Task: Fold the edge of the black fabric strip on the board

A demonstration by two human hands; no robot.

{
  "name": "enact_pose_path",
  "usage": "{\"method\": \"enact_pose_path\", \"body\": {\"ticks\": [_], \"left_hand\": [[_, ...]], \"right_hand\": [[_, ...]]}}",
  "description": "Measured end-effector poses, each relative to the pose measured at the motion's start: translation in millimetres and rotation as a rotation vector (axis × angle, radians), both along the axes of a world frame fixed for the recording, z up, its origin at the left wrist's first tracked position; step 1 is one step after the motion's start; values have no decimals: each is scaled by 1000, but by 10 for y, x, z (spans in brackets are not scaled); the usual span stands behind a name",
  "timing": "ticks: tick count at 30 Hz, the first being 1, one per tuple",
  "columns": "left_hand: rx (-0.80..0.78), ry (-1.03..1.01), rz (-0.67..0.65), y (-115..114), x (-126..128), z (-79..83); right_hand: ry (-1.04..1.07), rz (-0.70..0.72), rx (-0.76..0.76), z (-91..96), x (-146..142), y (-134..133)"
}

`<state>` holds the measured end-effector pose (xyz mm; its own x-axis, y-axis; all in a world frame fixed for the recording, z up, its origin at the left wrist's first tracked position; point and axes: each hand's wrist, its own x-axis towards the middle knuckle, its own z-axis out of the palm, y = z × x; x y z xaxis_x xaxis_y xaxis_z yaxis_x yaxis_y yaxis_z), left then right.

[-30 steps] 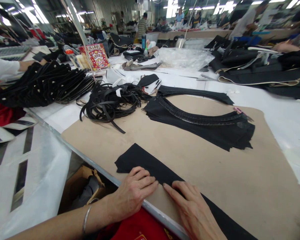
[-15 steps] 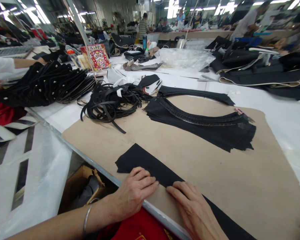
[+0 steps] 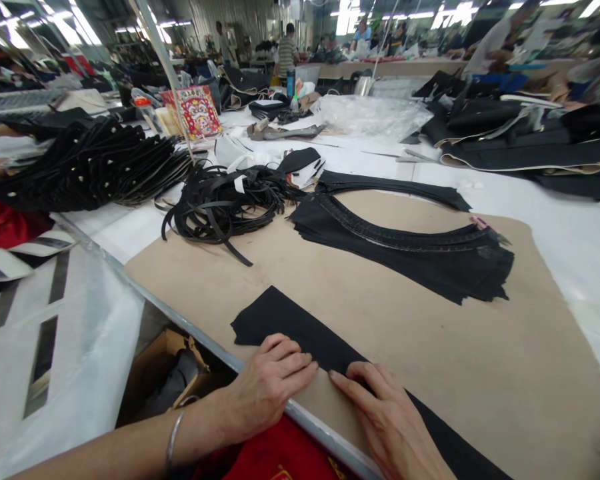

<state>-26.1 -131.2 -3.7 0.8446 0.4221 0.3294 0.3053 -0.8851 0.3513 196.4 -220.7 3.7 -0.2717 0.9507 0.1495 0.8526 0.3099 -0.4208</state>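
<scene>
A long strip of black fabric lies flat at the table's near edge, running from the middle down to the lower right. My left hand rests on its near edge, fingers curled and pressed together on the cloth. A little to the right, my right hand has its thumb and fingers closed at the same edge. The fingertips partly hide the cloth under them. Farther off lies a stack of curved black fabric pieces, with pink-handled snips at its right end.
A tangle of black straps sits on the tan board. At left, a co-worker's hand is beside a pile of black pieces with metal studs. Below the table edge stands a cardboard box. Clear plastic lies at the back.
My right thumb has shifted slightly left along the strip's edge. My left hand and the strip stay put. The co-worker's arm at far left has moved back leftward.
</scene>
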Motion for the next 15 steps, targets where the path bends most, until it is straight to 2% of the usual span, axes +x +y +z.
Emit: {"method": "enact_pose_path", "body": {"ticks": [4,11,15], "left_hand": [[8,-2,-7,-3,8,32],[8,145,13,-43,101,96],[41,168,-30,-9,141,125]], "right_hand": [[45,-7,-7,39,24,-14],[44,-118,127,-117,-8,-129],[24,-122,165,-117,-46,-139]]}}
